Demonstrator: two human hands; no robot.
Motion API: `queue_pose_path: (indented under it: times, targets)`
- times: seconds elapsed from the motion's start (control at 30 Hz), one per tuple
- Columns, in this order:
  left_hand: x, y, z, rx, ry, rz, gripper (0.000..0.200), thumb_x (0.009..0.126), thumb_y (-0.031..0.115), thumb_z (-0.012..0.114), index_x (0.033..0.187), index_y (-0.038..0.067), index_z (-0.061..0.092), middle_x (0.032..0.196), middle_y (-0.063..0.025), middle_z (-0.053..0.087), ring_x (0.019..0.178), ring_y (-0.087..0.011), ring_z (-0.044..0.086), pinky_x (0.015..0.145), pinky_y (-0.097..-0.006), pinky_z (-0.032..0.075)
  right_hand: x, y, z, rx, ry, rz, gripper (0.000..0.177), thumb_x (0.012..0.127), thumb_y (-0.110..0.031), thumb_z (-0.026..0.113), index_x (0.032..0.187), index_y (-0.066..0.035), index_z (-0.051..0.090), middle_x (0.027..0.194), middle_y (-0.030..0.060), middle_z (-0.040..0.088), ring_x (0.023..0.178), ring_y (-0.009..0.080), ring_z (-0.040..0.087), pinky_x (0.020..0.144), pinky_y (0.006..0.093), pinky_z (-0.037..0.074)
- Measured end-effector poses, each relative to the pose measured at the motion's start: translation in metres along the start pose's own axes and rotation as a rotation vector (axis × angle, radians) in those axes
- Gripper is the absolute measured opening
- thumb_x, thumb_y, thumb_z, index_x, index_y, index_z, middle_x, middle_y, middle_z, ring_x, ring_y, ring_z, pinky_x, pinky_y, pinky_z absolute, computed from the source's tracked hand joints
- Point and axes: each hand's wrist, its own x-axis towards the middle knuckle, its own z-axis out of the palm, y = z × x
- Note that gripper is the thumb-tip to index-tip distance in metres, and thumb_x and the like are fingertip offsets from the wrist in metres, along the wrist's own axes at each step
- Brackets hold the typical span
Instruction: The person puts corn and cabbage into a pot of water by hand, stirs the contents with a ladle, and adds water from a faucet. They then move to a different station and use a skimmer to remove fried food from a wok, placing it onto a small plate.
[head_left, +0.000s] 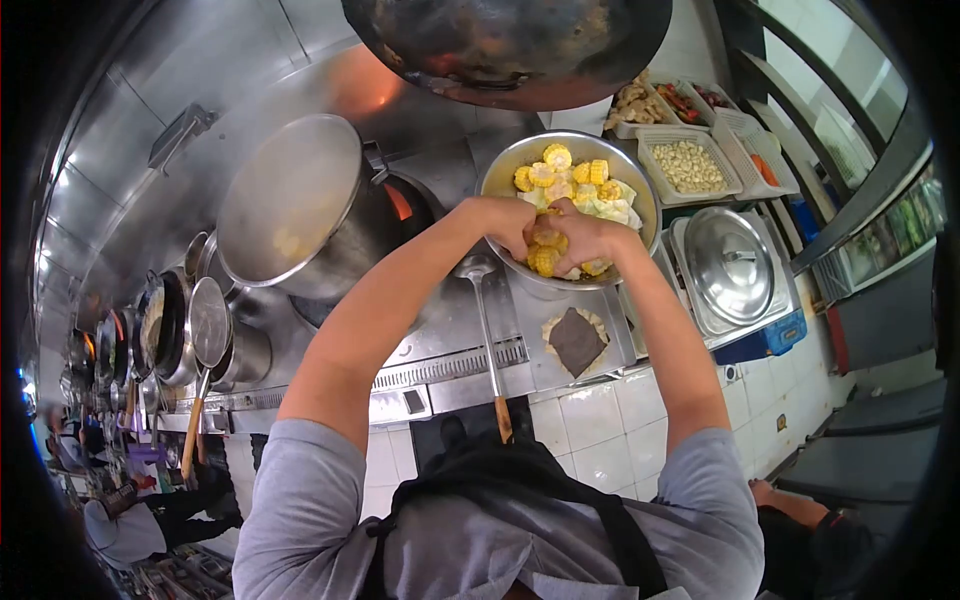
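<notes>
A large steel bowl (652, 190) stands on the counter, holding cut corn pieces (557, 156) and pale, whitish chunks (612, 207) whose kind I cannot make out. Both my hands are down inside its near side. My left hand (508, 224) curls in from the left, its fingertips partly hidden. Facing it, my right hand (590, 238) has its fingers bent around the same cluster. Several yellow corn pieces (547, 258) are gathered between the two hands.
A big steaming pot (345, 240) stands left of the bowl. A long-handled ladle (487, 330) lies near my left forearm, beside a dark cloth (577, 342). A wok (520, 50) hangs ahead. Right are a garlic basket (688, 167) and a steel lid (730, 265). People are behind.
</notes>
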Motion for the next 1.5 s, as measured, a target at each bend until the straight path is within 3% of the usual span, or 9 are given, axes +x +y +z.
queue_pose_path:
  times: [0.3,0.4,0.7,0.83,1.03,1.2,1.27,1.37,1.5]
  targets:
    - [-0.017,-0.004,0.013,0.060,0.369,0.077,0.037,0.083,0.034,0.070,0.094,-0.001,0.072,0.095,-0.0227,0.066,0.092,-0.0370,0.065,0.080,-0.0465,0.052,-0.001,0.001,0.015,0.051,0.174,-0.026,0.072,0.072,-0.036,0.078,0.130,-0.003,0.053,0.130,0.0251,0.045,0.120,0.0374,0.053,0.103,0.0409,0.046]
    - [0.001,-0.012,0.020,0.177,0.389,0.124,0.041,0.083,0.037,0.070,0.098,-0.001,0.071,0.100,-0.0252,0.063,0.096,-0.0390,0.063,0.084,-0.0473,0.051,0.006,-0.032,0.026,-0.116,0.226,0.213,0.071,0.076,-0.043,0.074,0.130,-0.004,0.053,0.129,0.0290,0.046,0.109,0.0423,0.059,0.097,0.0450,0.050]
    - [0.008,-0.027,0.026,0.189,0.473,0.272,0.035,0.077,0.019,0.072,0.106,-0.001,0.068,0.113,-0.0254,0.059,0.112,-0.0392,0.058,0.097,-0.0443,0.047,0.023,-0.049,0.056,-0.130,0.484,0.403,0.058,0.076,-0.020,0.067,0.128,0.004,0.055,0.130,0.0362,0.049,0.114,0.0491,0.056,0.105,0.0513,0.042]
    - [-0.051,-0.016,0.006,0.243,0.853,0.186,0.035,0.074,0.016,0.073,0.106,0.001,0.067,0.113,-0.0240,0.059,0.115,-0.0377,0.057,0.098,-0.0438,0.047,0.034,-0.028,0.062,-0.073,0.460,0.249,0.052,0.072,-0.013,0.067,0.120,0.005,0.058,0.129,0.0377,0.051,0.120,0.0492,0.051,0.108,0.0523,0.039]
    - [-0.271,-0.028,-0.024,0.021,0.782,-0.214,0.040,0.074,0.025,0.075,0.106,0.002,0.070,0.110,-0.0189,0.063,0.105,-0.0334,0.060,0.095,-0.0411,0.048,-0.004,-0.058,-0.002,0.141,0.729,0.130,0.047,0.067,-0.019,0.077,0.110,-0.004,0.065,0.116,0.0193,0.060,0.109,0.0410,0.059,0.100,0.0413,0.046]
    - [-0.342,-0.158,0.013,0.019,0.715,-0.513,0.047,0.070,0.024,0.078,0.110,0.001,0.069,0.110,-0.0186,0.066,0.107,-0.0345,0.061,0.095,-0.0398,0.049,0.087,-0.186,-0.040,0.286,0.672,-0.466,0.051,0.069,-0.024,0.078,0.115,-0.007,0.067,0.120,0.0165,0.058,0.114,0.0320,0.058,0.100,0.0400,0.046]
    - [-0.343,-0.180,0.017,-0.056,0.719,-0.621,0.041,0.071,0.017,0.074,0.108,0.000,0.070,0.111,-0.0205,0.068,0.106,-0.0360,0.064,0.093,-0.0404,0.051,0.147,-0.244,-0.037,0.299,0.552,-0.505,0.052,0.070,-0.024,0.080,0.117,-0.004,0.066,0.113,0.0173,0.064,0.104,0.0255,0.063,0.092,0.0383,0.051]
    - [-0.353,-0.214,0.029,0.201,1.044,-0.514,0.041,0.078,-0.001,0.061,0.118,0.003,0.066,0.115,-0.0232,0.066,0.113,-0.0392,0.061,0.099,-0.0440,0.047,0.228,-0.296,-0.019,0.170,0.526,-0.486,0.055,0.066,-0.034,0.083,0.113,-0.007,0.069,0.110,0.0239,0.068,0.104,0.0349,0.066,0.092,0.0429,0.052]
    - [-0.370,-0.065,-0.016,0.209,1.265,-0.588,0.035,0.082,0.003,0.063,0.117,0.000,0.065,0.116,-0.0237,0.065,0.106,-0.0427,0.062,0.093,-0.0446,0.049,0.249,-0.311,-0.015,0.250,0.611,-0.283,0.057,0.074,-0.034,0.076,0.122,-0.005,0.067,0.126,0.0280,0.059,0.125,0.0397,0.052,0.109,0.0417,0.041]
